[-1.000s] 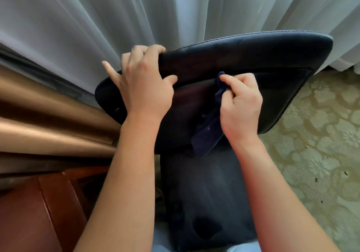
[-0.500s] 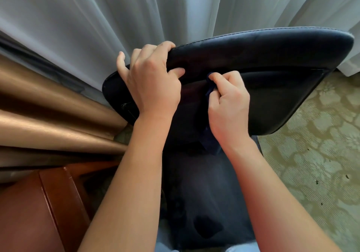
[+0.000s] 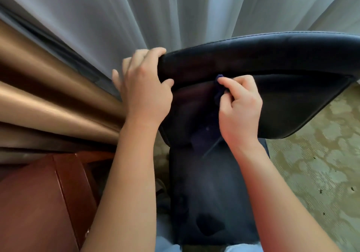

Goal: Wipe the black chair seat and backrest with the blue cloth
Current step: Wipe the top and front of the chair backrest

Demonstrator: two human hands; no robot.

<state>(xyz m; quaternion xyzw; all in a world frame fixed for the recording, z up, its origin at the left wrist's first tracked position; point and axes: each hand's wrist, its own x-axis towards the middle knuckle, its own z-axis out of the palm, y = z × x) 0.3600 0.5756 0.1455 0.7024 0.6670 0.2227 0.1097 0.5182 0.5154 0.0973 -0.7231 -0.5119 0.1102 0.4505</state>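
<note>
Black padded leather-look chair backrest [image 3: 263, 56], top edge clamped by the left hand [image 3: 145, 88]; dark blue soft cloth [image 3: 211, 123] pinched in the closed right hand [image 3: 240, 107], pressed under the top roll, tail hanging toward the seat [image 3: 210, 193]. Risks, judged: narrow fingertip contact may skip areas; the backrest may swing if the bracing hand loosens.

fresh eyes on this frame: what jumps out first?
Two bare hands at the centre: the left hand grips the top edge of the black padded leather chair backrest, and the right hand presses a dark blue cloth against its face. Behind, a pale sheer curtain fills the top; bronze satin drapes fold at left.
</note>
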